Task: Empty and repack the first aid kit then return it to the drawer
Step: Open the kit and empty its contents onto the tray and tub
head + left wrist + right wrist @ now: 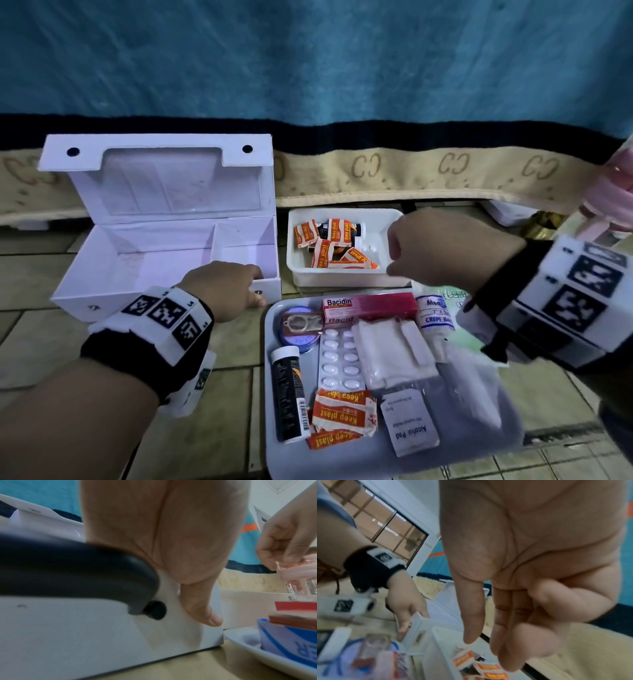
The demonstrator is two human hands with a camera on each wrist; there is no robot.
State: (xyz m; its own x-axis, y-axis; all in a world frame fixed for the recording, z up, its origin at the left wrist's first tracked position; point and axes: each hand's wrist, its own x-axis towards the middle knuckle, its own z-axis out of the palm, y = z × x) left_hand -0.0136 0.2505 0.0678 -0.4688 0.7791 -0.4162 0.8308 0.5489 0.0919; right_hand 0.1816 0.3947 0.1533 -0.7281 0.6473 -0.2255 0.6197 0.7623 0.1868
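I sit at a tan tiled floor [41,274] that runs up to a beige patterned rug edge [411,171] and a blue cloth [308,51] hanging behind it. At the left the white first aid kit [102,270] stands with its lid up, its compartments bare. My left hand [226,291] grips the kit's front right corner, fingers over the rim and thumb on the front wall. To the right of the kit, a small white tub [390,274] holds orange plaster packets [322,255]. My right hand [442,246] hovers over that tub, fingers loosely bent and holding nothing. Nearest me, the grey tray [274,445] carries a red Bacidin box [370,306], a pill strip [337,359], gauze [390,353] and an alcohol pad [411,425].
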